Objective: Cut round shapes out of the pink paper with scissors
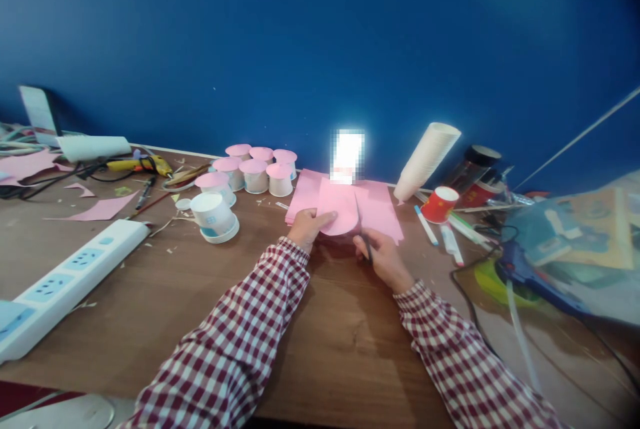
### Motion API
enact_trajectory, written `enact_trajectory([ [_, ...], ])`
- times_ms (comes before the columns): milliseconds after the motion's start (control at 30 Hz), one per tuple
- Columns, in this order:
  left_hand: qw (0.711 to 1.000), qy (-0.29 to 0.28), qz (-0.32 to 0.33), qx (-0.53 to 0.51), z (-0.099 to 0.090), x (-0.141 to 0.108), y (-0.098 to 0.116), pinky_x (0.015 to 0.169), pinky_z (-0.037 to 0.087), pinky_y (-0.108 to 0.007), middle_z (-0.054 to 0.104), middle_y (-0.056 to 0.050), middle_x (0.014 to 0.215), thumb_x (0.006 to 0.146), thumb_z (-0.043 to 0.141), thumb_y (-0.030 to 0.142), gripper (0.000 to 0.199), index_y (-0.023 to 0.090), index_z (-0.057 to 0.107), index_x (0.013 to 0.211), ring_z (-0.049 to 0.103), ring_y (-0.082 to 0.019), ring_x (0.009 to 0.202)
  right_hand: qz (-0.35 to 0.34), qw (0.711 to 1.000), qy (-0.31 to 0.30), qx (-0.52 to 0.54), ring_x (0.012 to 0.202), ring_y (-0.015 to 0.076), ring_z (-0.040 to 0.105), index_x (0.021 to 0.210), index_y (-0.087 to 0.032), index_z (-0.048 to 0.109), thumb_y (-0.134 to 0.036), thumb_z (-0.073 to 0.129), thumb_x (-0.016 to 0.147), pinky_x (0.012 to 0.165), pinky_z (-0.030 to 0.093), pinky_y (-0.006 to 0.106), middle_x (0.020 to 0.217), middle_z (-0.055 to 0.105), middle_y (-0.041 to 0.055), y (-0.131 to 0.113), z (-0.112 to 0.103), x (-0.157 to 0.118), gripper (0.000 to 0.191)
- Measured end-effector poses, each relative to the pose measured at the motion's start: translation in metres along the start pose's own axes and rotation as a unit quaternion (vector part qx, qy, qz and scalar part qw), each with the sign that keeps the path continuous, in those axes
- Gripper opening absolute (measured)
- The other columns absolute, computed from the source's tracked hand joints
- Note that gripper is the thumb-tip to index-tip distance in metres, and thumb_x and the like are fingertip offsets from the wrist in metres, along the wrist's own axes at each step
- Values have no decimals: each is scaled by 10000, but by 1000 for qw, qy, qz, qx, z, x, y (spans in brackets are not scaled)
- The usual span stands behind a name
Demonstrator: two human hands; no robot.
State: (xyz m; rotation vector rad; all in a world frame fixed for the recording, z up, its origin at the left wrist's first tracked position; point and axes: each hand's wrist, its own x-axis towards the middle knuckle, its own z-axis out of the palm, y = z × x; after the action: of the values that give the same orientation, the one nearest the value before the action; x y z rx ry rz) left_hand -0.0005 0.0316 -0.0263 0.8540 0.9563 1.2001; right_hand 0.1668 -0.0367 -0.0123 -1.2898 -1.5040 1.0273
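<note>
My left hand (306,227) pinches the left edge of a pink paper sheet (340,209) whose near edge is cut in a curve. In my right hand (383,257) is a pair of dark scissors (367,242), with the fingers closed round the handles and the blades at the right side of the sheet. Beneath and behind it lies a stack of pink paper (383,205). Left of my hands stand several small white cups topped with pink paper discs (255,167). Nearer to me is a bare white cup (210,212).
A white power strip (83,275) lies at the left, with a yellow glue gun (143,165) and pink scraps (95,207) behind it. On the right are leaning stacked paper cups (427,161), a red cup (440,204), markers (425,225) and a blue glue gun (537,282). A blue wall bounds the back.
</note>
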Motion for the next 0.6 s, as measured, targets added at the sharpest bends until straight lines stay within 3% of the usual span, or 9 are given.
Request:
enact_trajectory([
  [600,1000,0,-3,0,-2,1,1,608,477,-284,667,-73,586,471,856,311,363,70,704,695,605,-160,582,-15,1000,-5,-7,519,118,482,956,-127,659,-461,599,791,488,411,235,563,528,-20,5,-1,0,377],
])
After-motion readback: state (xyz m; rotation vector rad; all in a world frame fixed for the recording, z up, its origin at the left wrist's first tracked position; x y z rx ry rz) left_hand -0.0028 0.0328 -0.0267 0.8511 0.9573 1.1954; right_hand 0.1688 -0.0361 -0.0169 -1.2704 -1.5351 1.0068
